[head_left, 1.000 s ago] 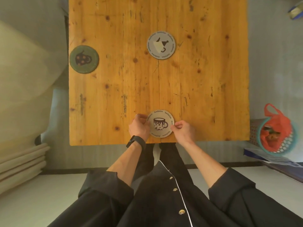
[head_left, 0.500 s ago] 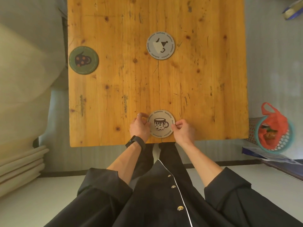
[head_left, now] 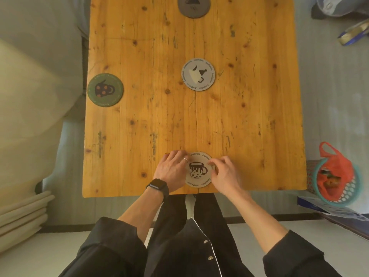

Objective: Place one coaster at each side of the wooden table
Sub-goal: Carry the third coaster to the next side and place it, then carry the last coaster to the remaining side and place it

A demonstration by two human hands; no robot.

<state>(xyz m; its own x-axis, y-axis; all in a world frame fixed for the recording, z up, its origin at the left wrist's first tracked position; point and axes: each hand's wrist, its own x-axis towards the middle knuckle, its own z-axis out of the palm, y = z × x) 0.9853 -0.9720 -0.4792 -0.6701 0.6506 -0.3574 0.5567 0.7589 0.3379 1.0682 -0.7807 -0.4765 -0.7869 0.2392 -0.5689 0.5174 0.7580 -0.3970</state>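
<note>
Wooden desk (head_left: 139, 116), plank top, seen from above; its far end is cut off by the top of the frame. Four round coasters lie flat on it. Cream coaster (head_left: 198, 172), printed with a dark spotted mug and ringed lettering, sits at the near edge, middle of that side; its left and right rims are hidden under fingers. Left hand (head_left: 171, 171), wearing a ring and a dark wristwatch (head_left: 157, 186), rests with fingers curled on the coaster's left rim. Right hand (head_left: 224, 174) has fingertips bent onto the right rim. Both hands touch the coaster as it lies on the desk; whether either truly pinches it or only presses on it cannot be told. Green coaster (head_left: 105, 90), dark mug motif with orange dots, lies at the left edge, its rim just over the side; its lettering is too faint to read. Grey coaster (head_left: 198, 74), with an abstract dark and cream design, lies near the desk's middle, well apart from the others. Dark grey coaster (head_left: 194, 6) lies at the far end, its upper part cut off by the frame and its design unreadable. On the floor to the right, a teal perforated basket (head_left: 337, 196) holds an orange plastic bag (head_left: 333, 166), contents unclear. Dark sleeves and a buttoned dark garment fill the near foreground.
</note>
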